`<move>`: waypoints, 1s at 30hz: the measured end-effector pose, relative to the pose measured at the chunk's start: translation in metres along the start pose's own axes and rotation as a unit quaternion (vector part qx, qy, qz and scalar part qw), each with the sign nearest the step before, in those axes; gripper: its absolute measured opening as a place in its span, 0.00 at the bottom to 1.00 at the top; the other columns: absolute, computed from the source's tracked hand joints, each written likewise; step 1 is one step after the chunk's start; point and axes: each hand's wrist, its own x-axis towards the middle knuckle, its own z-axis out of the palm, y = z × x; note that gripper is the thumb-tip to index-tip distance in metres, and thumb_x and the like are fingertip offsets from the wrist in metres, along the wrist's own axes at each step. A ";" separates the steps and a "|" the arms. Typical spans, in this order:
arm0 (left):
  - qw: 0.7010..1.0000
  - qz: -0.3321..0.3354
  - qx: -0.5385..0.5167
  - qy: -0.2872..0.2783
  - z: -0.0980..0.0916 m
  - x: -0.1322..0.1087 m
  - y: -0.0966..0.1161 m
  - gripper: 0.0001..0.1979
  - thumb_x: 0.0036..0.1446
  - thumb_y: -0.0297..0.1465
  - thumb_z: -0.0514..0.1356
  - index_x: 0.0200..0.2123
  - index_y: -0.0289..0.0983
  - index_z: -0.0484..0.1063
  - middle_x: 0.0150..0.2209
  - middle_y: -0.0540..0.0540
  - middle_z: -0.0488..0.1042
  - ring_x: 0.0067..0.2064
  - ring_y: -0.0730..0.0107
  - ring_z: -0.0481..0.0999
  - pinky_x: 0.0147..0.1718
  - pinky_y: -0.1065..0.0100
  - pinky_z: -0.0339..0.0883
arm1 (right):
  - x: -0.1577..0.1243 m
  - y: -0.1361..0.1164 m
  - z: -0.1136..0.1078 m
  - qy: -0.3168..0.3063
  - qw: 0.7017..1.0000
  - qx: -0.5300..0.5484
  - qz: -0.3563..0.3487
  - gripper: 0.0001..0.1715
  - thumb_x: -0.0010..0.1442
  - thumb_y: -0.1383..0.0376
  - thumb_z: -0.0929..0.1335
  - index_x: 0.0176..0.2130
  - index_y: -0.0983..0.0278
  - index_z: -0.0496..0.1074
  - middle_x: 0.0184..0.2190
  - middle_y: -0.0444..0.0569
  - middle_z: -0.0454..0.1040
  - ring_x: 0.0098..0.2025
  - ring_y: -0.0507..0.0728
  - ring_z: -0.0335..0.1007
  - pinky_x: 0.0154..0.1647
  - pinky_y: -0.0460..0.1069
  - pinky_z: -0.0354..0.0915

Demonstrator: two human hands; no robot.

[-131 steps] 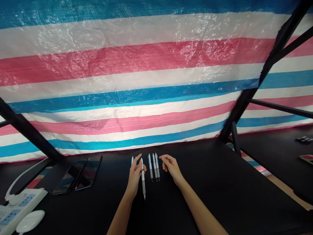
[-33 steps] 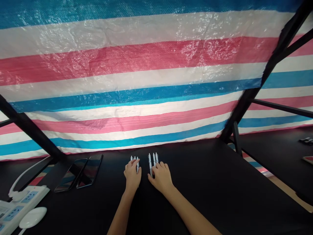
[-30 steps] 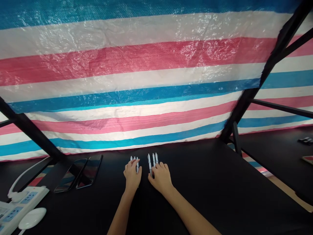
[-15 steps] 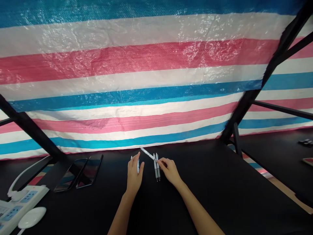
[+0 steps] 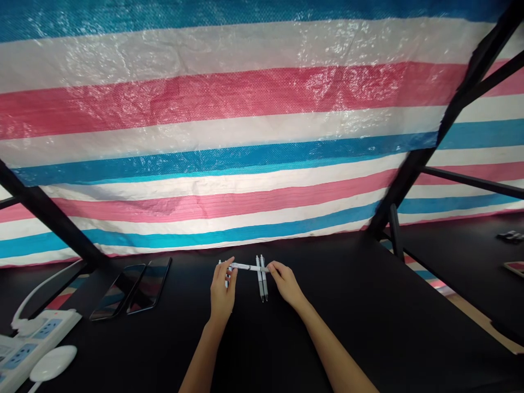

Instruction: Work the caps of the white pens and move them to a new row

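Observation:
A white pen (image 5: 249, 267) is held nearly level above the black table. Its right end is pinched in the fingertips of my right hand (image 5: 286, 285). At its left end, the thumb and fingers of my left hand (image 5: 222, 290) close round it. Below the held pen, two white and grey pens (image 5: 262, 286) lie side by side on the table, tips toward me. Behind the fingers of my left hand another white object (image 5: 226, 277) shows in part, mostly hidden.
Two dark phones (image 5: 149, 286) lie at the left. A white power strip (image 5: 39, 341) and a white rounded device (image 5: 53, 363) are at the near left. A striped sheet (image 5: 229, 125) hangs behind, between black frame bars (image 5: 409, 169).
The held pen has turned from slanting up and away to nearly level. Its left end has come down to my left hand, whose fingers have closed on it.

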 end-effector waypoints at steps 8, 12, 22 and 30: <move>0.999 0.032 -0.008 -0.022 0.002 -0.002 0.002 0.14 0.60 0.39 0.49 0.38 0.38 0.70 0.38 0.44 0.69 0.35 0.70 0.72 0.34 0.68 0.68 | 0.000 0.004 0.002 -0.005 0.999 0.019 0.027 0.22 0.62 0.55 0.55 0.21 0.62 0.56 0.19 0.40 0.57 0.23 0.52 0.57 0.26 0.45 0.52; 0.998 0.041 -0.010 -0.043 0.003 -0.003 0.001 0.13 0.58 0.39 0.52 0.40 0.39 0.70 0.39 0.45 0.70 0.33 0.70 0.72 0.33 0.68 0.69 | 0.000 0.003 0.001 0.001 0.999 0.029 0.038 0.24 0.62 0.54 0.54 0.21 0.63 0.60 0.19 0.42 0.60 0.24 0.52 0.59 0.26 0.45 0.52; 0.995 0.059 -0.004 -0.075 0.003 -0.004 0.005 0.13 0.59 0.39 0.51 0.38 0.39 0.71 0.37 0.45 0.71 0.32 0.71 0.70 0.34 0.69 0.67 | 0.000 0.007 0.001 0.070 0.995 0.028 0.060 0.27 0.60 0.50 0.55 0.17 0.62 0.48 0.15 0.40 0.49 0.19 0.50 0.47 0.22 0.46 0.45; 0.995 0.029 0.029 -0.093 0.001 -0.004 0.007 0.18 0.60 0.41 0.47 0.28 0.38 0.69 0.25 0.49 0.69 0.25 0.72 0.68 0.26 0.71 0.61 | -0.001 0.004 -0.001 0.075 0.996 -0.043 0.020 0.27 0.61 0.51 0.52 0.17 0.61 0.44 0.15 0.40 0.45 0.18 0.49 0.43 0.21 0.47 0.43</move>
